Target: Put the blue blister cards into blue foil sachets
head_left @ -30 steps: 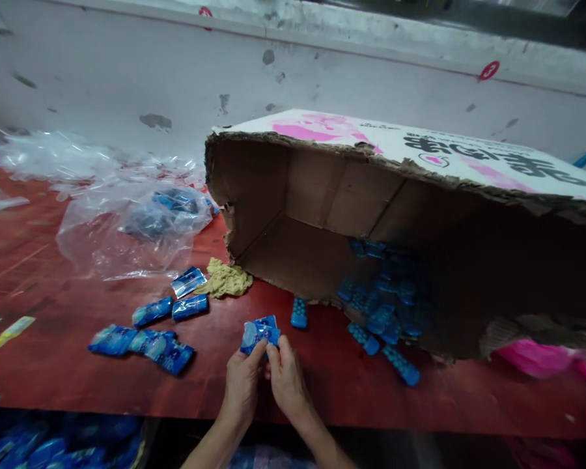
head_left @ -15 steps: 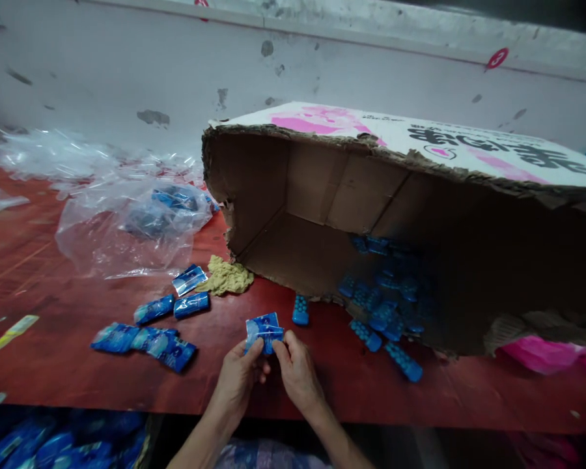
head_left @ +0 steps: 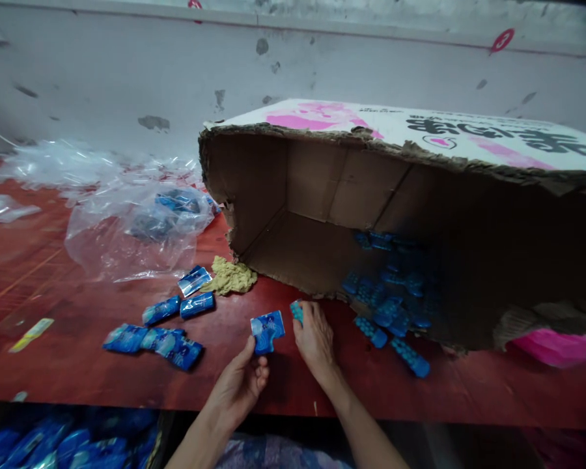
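Pinched in my left hand (head_left: 244,376) is a blue printed packet (head_left: 267,331), its upper part flat and spread above my thumb. My right hand (head_left: 316,339) has its fingers around a small blue piece with rounded bumps (head_left: 297,311) on the red table, partly covered by the fingers. Two similar bumpy blue pieces (head_left: 409,357) lie to the right, at the mouth of a cardboard box on its side, and several more (head_left: 388,312) are inside it. Left of my hands, several filled blue packets (head_left: 162,310) lie near a crumpled yellowish cloth (head_left: 232,276).
The big cardboard box (head_left: 312,260), torn along its rim, takes up the right side. Clear plastic bags (head_left: 127,241) lie at the back left, one with blue packets inside. A container of blue packets (head_left: 68,443) stands below the table's front edge; pink plastic (head_left: 551,346) is at right.
My right hand has let go of the packet and moved right and up to the small bumpy blue piece. The left hand still holds the packet.
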Demonstrator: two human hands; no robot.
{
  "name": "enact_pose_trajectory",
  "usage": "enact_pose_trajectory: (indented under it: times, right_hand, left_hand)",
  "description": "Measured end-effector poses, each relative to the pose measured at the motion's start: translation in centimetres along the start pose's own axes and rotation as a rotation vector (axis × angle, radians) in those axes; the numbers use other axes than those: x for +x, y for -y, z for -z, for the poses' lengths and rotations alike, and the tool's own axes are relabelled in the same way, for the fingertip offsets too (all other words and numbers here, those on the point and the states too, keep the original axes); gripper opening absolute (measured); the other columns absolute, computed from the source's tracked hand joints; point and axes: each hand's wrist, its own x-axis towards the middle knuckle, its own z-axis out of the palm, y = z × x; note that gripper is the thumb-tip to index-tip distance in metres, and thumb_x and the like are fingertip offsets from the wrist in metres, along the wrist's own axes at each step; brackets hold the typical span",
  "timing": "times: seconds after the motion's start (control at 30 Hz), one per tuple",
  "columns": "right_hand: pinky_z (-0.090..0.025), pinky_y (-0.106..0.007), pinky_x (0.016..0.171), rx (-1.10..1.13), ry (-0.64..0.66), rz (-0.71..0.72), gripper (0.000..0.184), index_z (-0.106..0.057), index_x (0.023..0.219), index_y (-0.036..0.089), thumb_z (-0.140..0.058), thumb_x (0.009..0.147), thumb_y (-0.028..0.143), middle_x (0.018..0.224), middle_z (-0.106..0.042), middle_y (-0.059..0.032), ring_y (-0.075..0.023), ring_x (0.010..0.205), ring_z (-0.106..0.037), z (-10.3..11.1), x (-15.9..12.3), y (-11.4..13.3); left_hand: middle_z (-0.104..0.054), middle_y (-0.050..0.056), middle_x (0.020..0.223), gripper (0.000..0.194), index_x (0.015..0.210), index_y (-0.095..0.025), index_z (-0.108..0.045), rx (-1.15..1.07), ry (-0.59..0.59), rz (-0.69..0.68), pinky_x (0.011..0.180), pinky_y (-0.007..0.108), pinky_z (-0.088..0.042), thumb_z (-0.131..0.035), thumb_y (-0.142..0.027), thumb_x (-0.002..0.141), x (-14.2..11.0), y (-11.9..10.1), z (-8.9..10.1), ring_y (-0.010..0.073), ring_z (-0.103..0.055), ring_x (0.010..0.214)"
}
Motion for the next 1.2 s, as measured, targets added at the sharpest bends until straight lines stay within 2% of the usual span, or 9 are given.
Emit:
enact_pose_trajectory:
  times: [0.17, 0.33, 0.47, 0.77, 1.03, 1.2]
  right_hand:
    - [-0.047, -0.022, 0.063, 0.299, 0.125, 0.022, 0.016, -0.050, 0.093, 0.019, -0.050, 0.077, 0.017, 0.084, -0.062, -0.0015, -0.0134, 0.073, -0.061, 1.9, -1.6, -0.5]
    - [-0.047, -0.023, 0.063, 0.864, 0.222, -0.099, 0.022, -0.051, 0.097, 0.018, -0.054, 0.076, 0.023, 0.086, -0.062, -0.0026, -0.0140, 0.075, -0.058, 3.8, -3.8, 0.9]
    - [-0.045, -0.024, 0.067, 0.816, 0.244, -0.092, 0.021, -0.056, 0.093, 0.019, -0.056, 0.072, 0.019, 0.085, -0.061, -0.0013, -0.0142, 0.075, -0.056, 4.0, -4.7, 1.6]
    - [-0.042, -0.023, 0.078, 0.734, 0.198, 0.041, 0.024, -0.059, 0.093, 0.021, -0.054, 0.072, 0.011, 0.093, -0.060, -0.0007, -0.0149, 0.087, -0.056, 3.2, -5.1, 1.3]
    - [-0.043, -0.025, 0.082, 0.778, 0.153, 0.134, 0.022, -0.063, 0.091, 0.023, -0.052, 0.076, 0.011, 0.095, -0.062, -0.0023, -0.0159, 0.091, -0.056, 2.8, -5.3, 1.1]
    - [-0.044, -0.025, 0.081, 0.824, 0.183, 0.081, 0.023, -0.065, 0.091, 0.023, -0.054, 0.075, 0.012, 0.095, -0.063, -0.0024, -0.0167, 0.092, -0.057, 2.7, -5.3, 1.1]
  left_hand:
    - [-0.057, 0.000, 0.045, 0.018, 0.069, -0.014, -0.053, -0.028, -0.004, 0.007, 0.035, 0.016, -0.045, -0.048, -0.024, 0.083, -0.2, -0.2, -0.2, 0.0088, -0.054, 0.035]
    - [-0.058, 0.001, 0.046, 0.015, 0.071, -0.013, -0.053, -0.019, 0.016, -0.041, 0.036, 0.016, -0.046, -0.050, -0.023, 0.082, 0.2, 0.5, 0.0, 0.0093, -0.055, 0.037]
    - [-0.058, 0.002, 0.046, 0.014, 0.072, -0.014, -0.053, -0.008, 0.038, -0.056, 0.037, 0.017, -0.046, -0.050, -0.023, 0.082, 0.2, 0.7, 0.0, 0.0096, -0.055, 0.037]
    - [-0.058, 0.002, 0.046, 0.016, 0.069, -0.012, -0.056, 0.000, 0.081, -0.112, 0.039, 0.018, -0.048, -0.052, -0.023, 0.080, 0.3, 0.7, 0.1, 0.0106, -0.057, 0.042]
    - [-0.060, 0.001, 0.049, 0.021, 0.069, -0.013, -0.059, 0.069, 0.169, -0.194, 0.043, 0.019, -0.050, -0.067, -0.033, 0.067, 0.4, 0.3, 0.6, 0.0116, -0.059, 0.046]
    - [-0.065, 0.002, 0.056, 0.028, 0.069, -0.014, -0.059, 0.173, 0.192, -0.326, 0.045, 0.022, -0.051, -0.073, -0.036, 0.059, 0.4, -0.3, 0.6, 0.0133, -0.060, 0.049]
